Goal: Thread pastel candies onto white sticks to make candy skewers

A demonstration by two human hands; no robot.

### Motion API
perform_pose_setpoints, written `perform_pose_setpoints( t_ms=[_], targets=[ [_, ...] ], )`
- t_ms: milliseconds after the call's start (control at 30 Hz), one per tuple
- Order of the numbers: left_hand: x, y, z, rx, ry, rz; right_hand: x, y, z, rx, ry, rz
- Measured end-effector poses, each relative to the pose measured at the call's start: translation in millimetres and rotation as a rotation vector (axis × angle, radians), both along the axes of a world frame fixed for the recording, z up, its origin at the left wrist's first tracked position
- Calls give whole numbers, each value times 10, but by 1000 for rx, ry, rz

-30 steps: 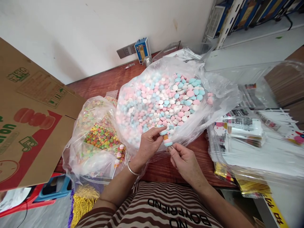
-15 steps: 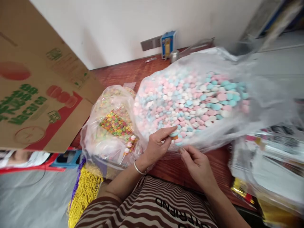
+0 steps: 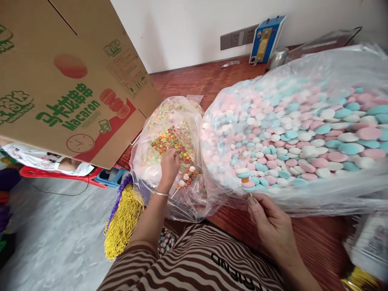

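My left hand (image 3: 170,165) is over the opening of a clear bag of small ring-shaped colored pieces (image 3: 165,140), its fingers drawn together; whatever they hold is hidden. A finished-looking skewer of pink and white pieces (image 3: 186,178) lies in that bag, just right of my left wrist. My right hand (image 3: 266,214) pinches the lower end of a short stack of blue, orange and pink pieces (image 3: 246,181), held upright at the near edge of a large clear bag. Pink, white and blue discs (image 3: 303,151) fill this large bag.
A big cardboard box (image 3: 100,133) stands at the left. Near the wall are a blue device (image 3: 265,40) and a metal cup (image 3: 277,58). Yellow bead strands (image 3: 125,222) hang at the table's left front. Plastic packaging (image 3: 368,242) lies at the lower right.
My left hand has moved left from the disc bag to the bag of small rings. My right hand still pinches the stack, now more fully visible. The camera view has shifted left and closer.
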State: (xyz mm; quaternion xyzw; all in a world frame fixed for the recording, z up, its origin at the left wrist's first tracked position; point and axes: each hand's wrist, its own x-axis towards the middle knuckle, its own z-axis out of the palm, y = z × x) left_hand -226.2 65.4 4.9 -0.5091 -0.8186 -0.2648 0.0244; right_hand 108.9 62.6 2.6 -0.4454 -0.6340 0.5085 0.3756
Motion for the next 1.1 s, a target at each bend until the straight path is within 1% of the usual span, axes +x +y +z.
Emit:
perform_pose_setpoints(
  t_ms=[33, 100, 167, 233, 333, 500, 600, 733, 833, 900, 967, 1100],
  targets=[
    [-207, 78, -29, -35, 21, 36, -9, 4, 9, 9, -11, 3],
    [-538, 248, -85, -91, 43, 58, -37, 11, 15, 19, -32, 3],
    [-748, 411, -135, -135, 57, 54, -70, 16, 10, 20, -44, -6],
    [-847, 539, -178, -180, 71, 49, -102, 19, 5, 18, -53, -14],
    [-840, 621, -248, -226, 87, 53, -142, 23, 17, 22, -56, -22],
    [-670, 545, -357, -186, 71, 84, -191, 26, 38, -27, -68, -5],
    [-645, 478, -335, -129, -2, 100, -197, 29, 32, -31, -79, 14],
    [-701, 419, -261, -67, -176, 99, -192, 37, 22, -24, -93, 14],
    [-720, 430, -262, -75, -310, 92, -202, 36, 9, -10, -101, 23],
    [-719, 465, -283, -91, -364, 89, -213, 33, -1, 0, -100, 41],
    [-723, 509, -298, -99, -381, 95, -221, 32, -7, -1, -98, 47],
    [-784, 573, -275, -85, -333, 137, -217, 44, -11, -21, -101, 39]
  ],
)
